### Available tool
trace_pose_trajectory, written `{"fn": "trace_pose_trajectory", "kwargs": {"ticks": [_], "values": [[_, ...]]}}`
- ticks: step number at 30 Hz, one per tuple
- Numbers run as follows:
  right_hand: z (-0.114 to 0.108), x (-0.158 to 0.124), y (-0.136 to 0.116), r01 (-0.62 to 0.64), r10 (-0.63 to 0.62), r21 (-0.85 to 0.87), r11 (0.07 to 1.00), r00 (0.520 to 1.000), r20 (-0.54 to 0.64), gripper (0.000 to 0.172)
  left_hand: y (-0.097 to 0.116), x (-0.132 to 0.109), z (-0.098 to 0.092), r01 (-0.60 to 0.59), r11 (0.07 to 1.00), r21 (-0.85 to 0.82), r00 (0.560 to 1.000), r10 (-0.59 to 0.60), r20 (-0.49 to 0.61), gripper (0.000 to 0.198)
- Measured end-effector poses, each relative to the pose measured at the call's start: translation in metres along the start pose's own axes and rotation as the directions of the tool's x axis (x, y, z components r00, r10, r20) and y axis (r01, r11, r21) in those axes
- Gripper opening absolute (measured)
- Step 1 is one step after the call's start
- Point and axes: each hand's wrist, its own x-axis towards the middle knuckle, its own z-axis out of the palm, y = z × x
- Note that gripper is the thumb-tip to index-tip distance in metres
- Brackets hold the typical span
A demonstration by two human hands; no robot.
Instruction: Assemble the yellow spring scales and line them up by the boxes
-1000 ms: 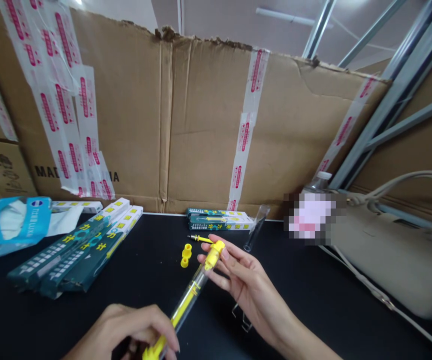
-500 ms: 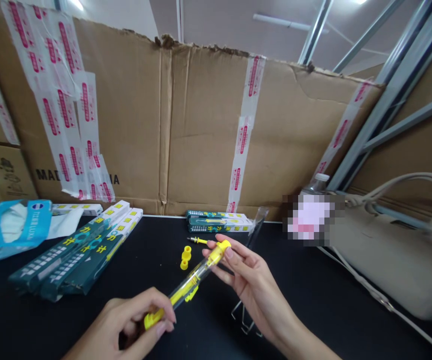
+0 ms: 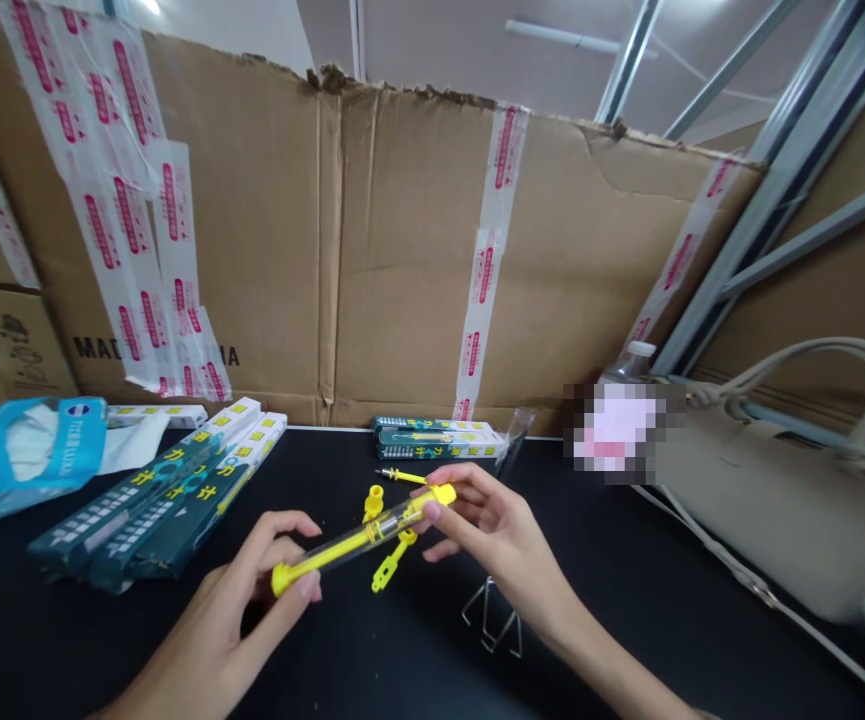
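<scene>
A clear tubular spring scale (image 3: 349,546) with yellow end caps and a yellow rod inside lies slanted across both hands, above the dark table. My left hand (image 3: 248,595) grips its lower left end between thumb and fingers, the index finger lifted off the tube. Pinched in my right hand (image 3: 496,530) is the upper right end by the yellow cap. On the table just beyond the tube are yellow caps (image 3: 373,500) and a thin yellow rod with a metal tip (image 3: 394,475). A flat yellow piece with holes (image 3: 385,573) lies beneath the tube. Several bent metal wire hooks (image 3: 488,620) rest below my right wrist.
Green and white printed boxes (image 3: 169,500) are stacked at left, beside a blue tissue pack (image 3: 42,450). More such boxes (image 3: 439,440) and clear tubes (image 3: 516,440) lie at the back. A beige handbag (image 3: 762,490) stands right, near a bottle (image 3: 636,360). Cardboard (image 3: 402,270) walls the far edge.
The spring scale has tilted closer to level as my left hand moved up and left. My left index finger has lifted from the tube. More of the flat yellow piece now shows.
</scene>
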Motion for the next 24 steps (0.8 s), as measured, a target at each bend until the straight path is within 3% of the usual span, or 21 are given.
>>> {"fn": "trace_pose_trajectory", "kwargs": {"ticks": [3, 9, 14, 18, 21, 24], "values": [[-0.001, -0.001, 0.003, 0.062, -0.057, -0.180, 0.982, 0.998, 0.037, 0.031, -0.005, 0.006, -0.004, -0.077, 0.976, 0.203, 0.996, 0.087, -0.038, 0.026], [-0.001, -0.007, 0.002, 0.155, -0.122, -0.523, 0.838, 0.988, 0.098, 0.027, -0.019, 0.010, -0.012, -0.221, 0.815, 0.535, 0.971, 0.233, 0.047, 0.022], [0.013, -0.017, 0.009, 0.229, -0.078, -0.587, 0.777, 0.959, 0.271, 0.025, -0.010, 0.006, -0.008, -0.371, 0.777, 0.508, 0.927, 0.342, 0.154, 0.035], [0.015, -0.018, 0.004, 0.394, -0.105, -0.610, 0.687, 0.886, 0.452, 0.028, 0.000, 0.001, 0.000, -0.416, 0.791, 0.448, 0.908, 0.338, 0.246, 0.023], [-0.002, -0.012, -0.012, 0.460, -0.106, -0.619, 0.637, 0.847, 0.521, 0.033, 0.001, 0.000, 0.004, -0.423, 0.778, 0.466, 0.906, 0.359, 0.224, 0.025], [-0.031, -0.005, -0.028, 0.397, 0.022, -0.699, 0.595, 0.861, 0.508, 0.013, 0.001, 0.001, 0.007, -0.398, 0.768, 0.502, 0.916, 0.356, 0.184, 0.023]]}}
